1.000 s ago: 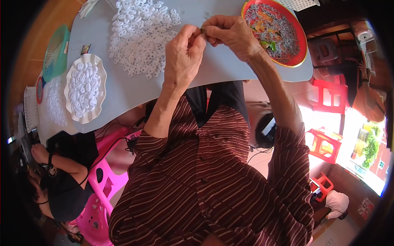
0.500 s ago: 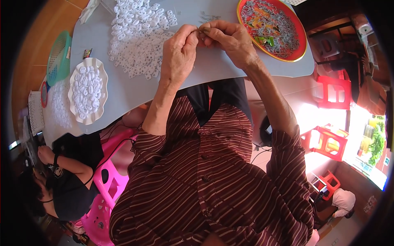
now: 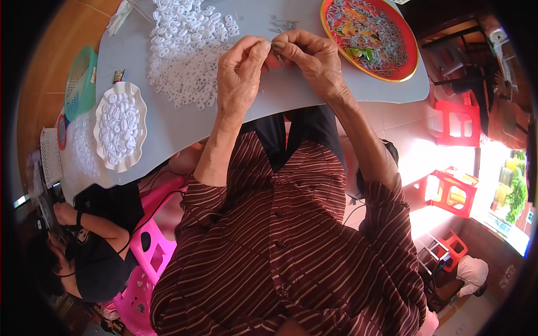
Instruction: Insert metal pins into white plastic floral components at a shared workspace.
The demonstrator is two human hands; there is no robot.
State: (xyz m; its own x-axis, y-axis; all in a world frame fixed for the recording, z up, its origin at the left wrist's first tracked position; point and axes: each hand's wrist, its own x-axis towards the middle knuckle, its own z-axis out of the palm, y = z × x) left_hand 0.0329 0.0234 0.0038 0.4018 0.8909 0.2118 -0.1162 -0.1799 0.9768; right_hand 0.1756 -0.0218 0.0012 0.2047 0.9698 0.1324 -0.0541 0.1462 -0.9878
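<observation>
Above the grey table (image 3: 168, 137), my left hand (image 3: 242, 73) and my right hand (image 3: 311, 61) meet fingertip to fingertip. Both are closed in a pinch. Whatever lies between the fingers is too small and hidden to name. Left of my left hand spreads a heap of white oval plastic pieces (image 3: 188, 28), with smaller clear-white pieces (image 3: 188, 78) on its near side. A few small grey metal pieces (image 3: 283, 24) lie just beyond my hands. Close to my right hand stands a red round tray (image 3: 412, 56) with a gold rim, holding many small grey metal pieces (image 3: 386, 47).
A white wavy-edged dish (image 3: 142, 134) of white oval pieces stands at the table's left, near a green basket (image 3: 78, 84). Another person (image 3: 101, 246) sits at lower left beside a pink chair (image 3: 151, 246). Red stools (image 3: 457, 123) stand on the floor at right.
My hands have shifted slightly nearer, and my left fingers have drawn a little apart from the right. Both stay in a pinch.
</observation>
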